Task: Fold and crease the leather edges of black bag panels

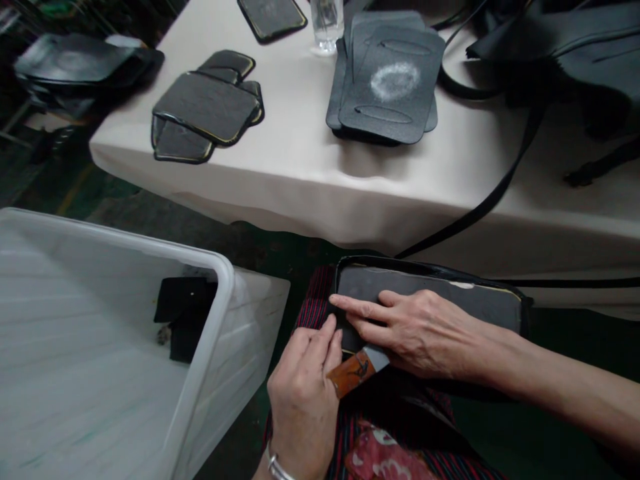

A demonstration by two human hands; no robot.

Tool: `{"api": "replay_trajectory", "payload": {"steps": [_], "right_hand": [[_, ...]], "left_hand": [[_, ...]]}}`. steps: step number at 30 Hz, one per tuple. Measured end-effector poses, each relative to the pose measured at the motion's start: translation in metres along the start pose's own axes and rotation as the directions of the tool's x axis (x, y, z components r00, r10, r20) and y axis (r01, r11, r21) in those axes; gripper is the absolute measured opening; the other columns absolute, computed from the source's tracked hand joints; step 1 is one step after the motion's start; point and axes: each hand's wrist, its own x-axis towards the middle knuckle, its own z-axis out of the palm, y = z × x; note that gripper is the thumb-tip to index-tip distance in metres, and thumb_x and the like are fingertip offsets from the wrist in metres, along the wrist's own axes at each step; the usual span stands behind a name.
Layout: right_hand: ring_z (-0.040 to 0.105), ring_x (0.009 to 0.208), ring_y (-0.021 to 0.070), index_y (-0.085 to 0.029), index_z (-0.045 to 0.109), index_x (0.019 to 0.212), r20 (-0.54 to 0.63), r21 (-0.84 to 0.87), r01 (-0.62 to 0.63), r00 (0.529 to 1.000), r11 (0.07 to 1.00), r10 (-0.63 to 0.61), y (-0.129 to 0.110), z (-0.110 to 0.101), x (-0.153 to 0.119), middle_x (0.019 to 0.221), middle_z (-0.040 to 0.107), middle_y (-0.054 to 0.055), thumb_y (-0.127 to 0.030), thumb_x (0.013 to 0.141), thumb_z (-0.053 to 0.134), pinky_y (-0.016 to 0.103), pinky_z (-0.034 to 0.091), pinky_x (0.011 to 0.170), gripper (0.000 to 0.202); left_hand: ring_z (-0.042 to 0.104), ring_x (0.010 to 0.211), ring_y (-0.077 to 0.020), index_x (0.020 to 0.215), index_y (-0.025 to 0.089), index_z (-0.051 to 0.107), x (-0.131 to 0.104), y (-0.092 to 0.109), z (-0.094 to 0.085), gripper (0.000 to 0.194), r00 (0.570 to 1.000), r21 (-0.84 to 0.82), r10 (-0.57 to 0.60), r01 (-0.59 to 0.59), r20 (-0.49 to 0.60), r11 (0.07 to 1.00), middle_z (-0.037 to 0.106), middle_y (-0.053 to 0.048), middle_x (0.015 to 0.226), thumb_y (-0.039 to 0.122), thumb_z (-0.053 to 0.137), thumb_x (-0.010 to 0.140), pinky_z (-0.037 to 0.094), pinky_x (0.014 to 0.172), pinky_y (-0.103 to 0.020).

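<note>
Dark panel (483,308) on lap (316,301), under flat, spread right hand (425,330); left hand (306,383) curled at its left edge, grip unclear. Orange-handled tool (354,374) between hands, handle's dark mark unreadable.

Orange-brown handle (351,375); red-striped dark cloth (320,293); white bin (100,347).

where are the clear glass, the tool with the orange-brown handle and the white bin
clear glass (327,25): head view, on its side wall
tool with the orange-brown handle (351,375): head view, on the handle
white bin (225,270): head view, on its rim, at the corner
</note>
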Motion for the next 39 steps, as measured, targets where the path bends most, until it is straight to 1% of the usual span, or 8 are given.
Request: {"api": "replay_trajectory", "payload": {"steps": [7, 18, 23, 32, 34, 37, 38, 39], "right_hand": [[0.052, 0.08, 0.0178, -0.02, 0.053, 0.117, 0.064, 0.033, -0.039, 0.997, 0.999, 0.036, -0.006, -0.003, 0.004, 0.156, 0.024, 0.002, -0.023, 0.083, 0.053, 0.027, 0.04, 0.05, 0.034], [0.053, 0.072, 0.0176, -0.022, 0.054, 0.111, 0.081, 0.059, -0.122, 0.99, 0.991, 0.117, -0.01, -0.005, 0.011, 0.153, 0.031, 0.003, -0.038, 0.081, 0.053, 0.027, 0.03, 0.042, 0.034], [0.05, 0.071, 0.0163, -0.021, 0.052, 0.117, 0.049, 0.064, -0.131, 0.991, 0.989, 0.128, -0.01, -0.002, 0.009, 0.15, 0.034, 0.007, -0.039, 0.08, 0.054, 0.026, 0.03, 0.044, 0.041], [0.048, 0.063, 0.0114, -0.019, 0.057, 0.097, -0.25, 0.185, -0.208, 0.935, 0.96, 0.251, -0.017, 0.006, -0.018, 0.112, 0.058, 0.005, -0.024, 0.088, 0.045, 0.026, 0.026, 0.044, 0.016], [0.051, 0.069, 0.0122, -0.017, 0.058, 0.089, -0.452, 0.332, -0.335, 0.764, 0.882, 0.46, -0.026, 0.009, -0.051, 0.094, 0.059, 0.005, -0.019, 0.087, 0.045, 0.025, 0.035, 0.051, 0.013], [0.052, 0.076, 0.0152, -0.016, 0.06, 0.095, -0.524, 0.658, -0.573, 0.118, 0.489, 0.844, -0.047, 0.024, -0.1, 0.086, 0.054, 0.004, -0.023, 0.088, 0.049, 0.028, 0.043, 0.066, 0.014], [0.051, 0.075, 0.0151, -0.016, 0.06, 0.097, -0.447, 0.757, -0.559, -0.065, 0.339, 0.892, -0.054, 0.032, -0.111, 0.084, 0.053, 0.003, -0.026, 0.088, 0.052, 0.028, 0.043, 0.067, 0.016], [0.05, 0.073, 0.0143, -0.016, 0.06, 0.101, -0.35, 0.838, -0.498, -0.177, 0.223, 0.92, -0.059, 0.041, -0.119, 0.083, 0.052, 0.002, -0.029, 0.086, 0.056, 0.028, 0.043, 0.066, 0.02]], "left_hand": [[0.057, 0.077, -0.0119, 0.128, 0.026, 0.056, 0.002, -0.019, -0.013, 0.038, 0.977, -0.168, 0.045, -0.01, 0.209, 0.986, 0.055, -0.003, 0.086, 0.021, 0.052, 0.09, 0.048, 0.069, -0.022], [0.057, 0.087, -0.0143, 0.117, 0.027, 0.06, 0.025, -0.048, -0.011, 0.028, 0.913, -0.453, -0.1, 0.289, 0.396, 0.843, 0.057, -0.004, 0.101, 0.029, 0.044, 0.094, 0.048, 0.076, -0.026], [0.056, 0.093, -0.0147, 0.126, 0.032, 0.056, 0.044, -0.048, 0.007, 0.036, 0.974, -0.31, 0.093, -0.025, 0.205, 0.951, 0.056, -0.004, 0.103, 0.024, 0.051, 0.091, 0.048, 0.081, -0.026], [0.055, 0.096, -0.02, 0.125, 0.026, 0.056, 0.055, -0.058, -0.001, 0.037, 0.902, 0.007, 0.379, -0.389, 0.208, 0.921, 0.05, -0.008, 0.109, 0.034, 0.052, 0.089, 0.05, 0.08, -0.033], [0.055, 0.102, -0.0245, 0.123, 0.024, 0.057, 0.065, -0.061, -0.006, 0.037, 0.853, 0.055, 0.471, -0.494, 0.226, 0.868, 0.051, -0.011, 0.115, 0.039, 0.051, 0.089, 0.049, 0.086, -0.04], [0.054, 0.106, -0.0309, 0.104, 0.024, 0.064, 0.087, -0.049, -0.008, 0.029, 0.746, 0.099, 0.611, -0.651, 0.267, 0.752, 0.057, -0.012, 0.114, 0.044, 0.054, 0.086, 0.043, 0.093, -0.05], [0.053, 0.107, -0.0328, 0.098, 0.025, 0.065, 0.094, -0.038, -0.006, 0.026, 0.714, 0.123, 0.642, -0.69, 0.281, 0.713, 0.059, -0.011, 0.114, 0.045, 0.054, 0.086, 0.041, 0.094, -0.053], [0.052, 0.108, -0.0342, 0.096, 0.026, 0.066, 0.1, -0.023, -0.001, 0.025, 0.686, 0.136, 0.667, -0.72, 0.292, 0.681, 0.06, -0.01, 0.115, 0.045, 0.054, 0.085, 0.039, 0.094, -0.055]]}}
